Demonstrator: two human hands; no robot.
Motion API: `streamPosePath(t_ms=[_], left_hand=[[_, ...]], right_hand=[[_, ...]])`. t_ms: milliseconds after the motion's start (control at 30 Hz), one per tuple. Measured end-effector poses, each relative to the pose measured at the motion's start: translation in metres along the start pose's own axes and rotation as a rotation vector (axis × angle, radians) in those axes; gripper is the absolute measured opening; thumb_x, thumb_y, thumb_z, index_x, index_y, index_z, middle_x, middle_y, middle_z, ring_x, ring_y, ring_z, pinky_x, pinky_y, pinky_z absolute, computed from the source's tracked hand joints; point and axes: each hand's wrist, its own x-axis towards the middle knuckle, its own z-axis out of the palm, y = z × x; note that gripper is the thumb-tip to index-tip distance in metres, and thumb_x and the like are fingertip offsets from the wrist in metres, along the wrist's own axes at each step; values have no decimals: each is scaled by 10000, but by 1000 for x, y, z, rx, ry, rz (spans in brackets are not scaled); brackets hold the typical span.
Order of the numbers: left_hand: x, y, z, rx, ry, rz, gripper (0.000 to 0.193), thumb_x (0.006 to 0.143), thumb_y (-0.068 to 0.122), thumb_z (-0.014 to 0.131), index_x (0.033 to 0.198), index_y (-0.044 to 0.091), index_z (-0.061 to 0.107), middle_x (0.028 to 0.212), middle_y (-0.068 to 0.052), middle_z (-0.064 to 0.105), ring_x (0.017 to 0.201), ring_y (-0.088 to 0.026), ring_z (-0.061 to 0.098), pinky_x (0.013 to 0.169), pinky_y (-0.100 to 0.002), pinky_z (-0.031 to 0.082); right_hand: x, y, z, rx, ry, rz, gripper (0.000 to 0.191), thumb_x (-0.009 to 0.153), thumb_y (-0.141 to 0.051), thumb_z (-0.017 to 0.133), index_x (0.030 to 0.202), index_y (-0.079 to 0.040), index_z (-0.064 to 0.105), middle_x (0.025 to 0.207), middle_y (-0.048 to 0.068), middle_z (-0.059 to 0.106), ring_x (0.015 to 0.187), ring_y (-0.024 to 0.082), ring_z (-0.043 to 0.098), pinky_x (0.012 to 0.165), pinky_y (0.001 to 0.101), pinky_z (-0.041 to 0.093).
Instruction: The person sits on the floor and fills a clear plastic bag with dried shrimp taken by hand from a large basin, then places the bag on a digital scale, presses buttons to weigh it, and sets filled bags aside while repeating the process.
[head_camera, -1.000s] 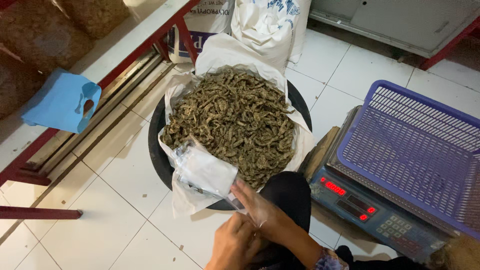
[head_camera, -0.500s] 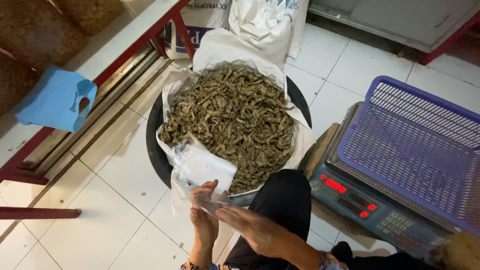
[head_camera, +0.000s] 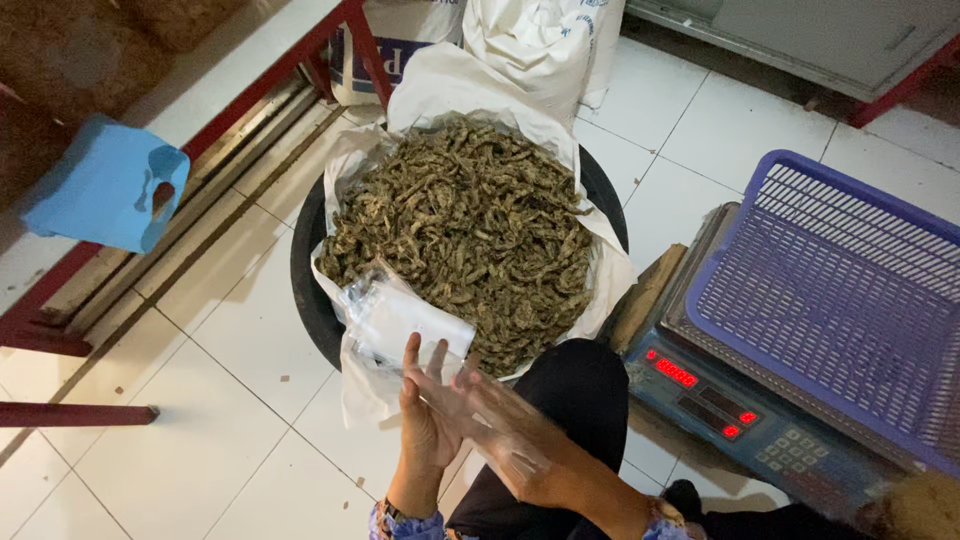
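Rubbing a thin clear plastic bag (head_camera: 470, 415) between both hands, apparently working its mouth apart; the bag is looking empty and flat, so by my judgement nothing is packed into it yet. Left hand (head_camera: 428, 420) is standing upright, fingers straight and together, palm pressing the film. Right hand (head_camera: 520, 435) is lying across it, fingers stretched out, pinching the film from the other side. Neither hand is clenched; both are grasping the bag flat between them, low in the view just above the person's dark-trousered knee (head_camera: 575, 385).

Stack of the same clear bags (head_camera: 400, 320) is resting on the near left edge of the basin lining, just beyond the fingertips. Black round basin (head_camera: 305, 270), lined with a white sack (head_camera: 450, 85), is sitting on the tiled floor (head_camera: 200, 440) and heaped full of dried brownish-green strips (head_camera: 465, 230); heap is looking untouched on top. Electronic scale (head_camera: 720, 405) with red lit digits is standing to the right, carrying an empty purple plastic basket (head_camera: 830, 290), so weighing is still ahead as far as I can judge. Blue cloth (head_camera: 100, 185) is hanging at the red-framed desk (head_camera: 250, 70) on the left.
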Motion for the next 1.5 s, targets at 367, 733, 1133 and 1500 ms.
streamPosePath(t_ms=[367,733,1133,1500], left_hand=[[12,-12,50,12,93,25,739,837,445,761,1385,235,311,1474,-182,416,1341,-413,471,958,-629,545],[44,-54,63,41,-20,-64,556,903,288,718,1361,206,413,1261,-159,563,1121,-351,601,871,-521,579],[138,16,59,-304,-13,-64,862,708,726,713,1374,218,509,1477,-282,508,1359,-451,527,1062,-674,463],[176,19,51,-454,-19,-72,923,758,776,694,1401,176,416,1551,-297,437,1377,-439,502,1113,-643,447]], right_hand=[[5,2,-48,11,-140,137,467,1064,-114,515,1524,-70,446,1630,223,385,1558,414,283,1257,488,287],[0,-4,-86,-2,139,85,566,1004,-24,505,1560,-23,399,1645,239,358,1571,416,305,1272,475,261],[-61,90,-114,-1,532,328,287,1095,-133,478,1301,-52,659,1227,83,742,1130,168,743,926,302,631],[66,281,53,-200,309,334,464,872,-154,700,1313,-34,617,1213,230,687,1083,412,655,893,476,525]])
